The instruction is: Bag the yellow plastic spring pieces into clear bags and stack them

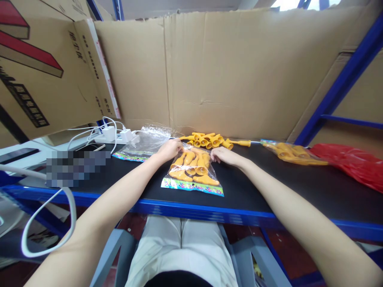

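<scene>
A clear plastic bag [196, 167] with a colourful printed strip along its near edge lies on the black table top. Inside it are several yellow-orange horn-shaped plastic pieces. My left hand [170, 150] is closed on the bag's far left corner, fingertips pinched together. At the far right corner, my right hand [226, 156] has its fingers curled in against the bag's edge; its fingertips are partly hidden. Just beyond the bag sits a loose pile of the same yellow pieces [206, 140].
Flat clear bags [143, 144] lie left of my left hand. A filled bag [295, 153] and a red plastic bag [353, 161] are on the right. White chargers on a power strip [119, 136] and cables occupy the left. Cardboard [239, 71] walls the back.
</scene>
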`<state>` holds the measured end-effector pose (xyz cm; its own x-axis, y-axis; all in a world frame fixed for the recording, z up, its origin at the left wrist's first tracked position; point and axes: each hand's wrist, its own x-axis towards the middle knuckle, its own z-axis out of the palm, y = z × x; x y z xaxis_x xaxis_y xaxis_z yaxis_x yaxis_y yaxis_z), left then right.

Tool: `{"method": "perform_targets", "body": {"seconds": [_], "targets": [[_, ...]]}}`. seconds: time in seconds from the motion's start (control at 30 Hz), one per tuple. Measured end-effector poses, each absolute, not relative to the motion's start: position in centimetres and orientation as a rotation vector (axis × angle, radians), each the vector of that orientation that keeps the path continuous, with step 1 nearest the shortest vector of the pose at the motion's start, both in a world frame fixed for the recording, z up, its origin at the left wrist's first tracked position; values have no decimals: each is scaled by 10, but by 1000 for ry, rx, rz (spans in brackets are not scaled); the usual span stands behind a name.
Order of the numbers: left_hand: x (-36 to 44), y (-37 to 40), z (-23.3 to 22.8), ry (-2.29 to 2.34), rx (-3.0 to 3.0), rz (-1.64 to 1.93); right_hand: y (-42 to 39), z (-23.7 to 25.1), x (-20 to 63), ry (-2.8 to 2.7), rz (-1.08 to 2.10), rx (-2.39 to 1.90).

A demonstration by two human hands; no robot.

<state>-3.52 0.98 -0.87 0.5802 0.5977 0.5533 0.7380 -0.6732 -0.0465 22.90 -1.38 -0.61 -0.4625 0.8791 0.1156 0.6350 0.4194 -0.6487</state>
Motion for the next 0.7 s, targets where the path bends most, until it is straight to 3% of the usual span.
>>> {"method": "perform_targets", "body": {"seconds": [0.33, 0.53, 0.7], "targets": [[-29, 0, -5, -1032, -2430, -715, -21, -2, 222, -2095, 284, -1313], [-22, -6, -4, -900, -2452, -721, -23, -2, 221, -2144, 821, -1177], [-19, -11, -3, -831, -2447, -734, -32, 7, 223, -2187, 1002, -1151]]}}
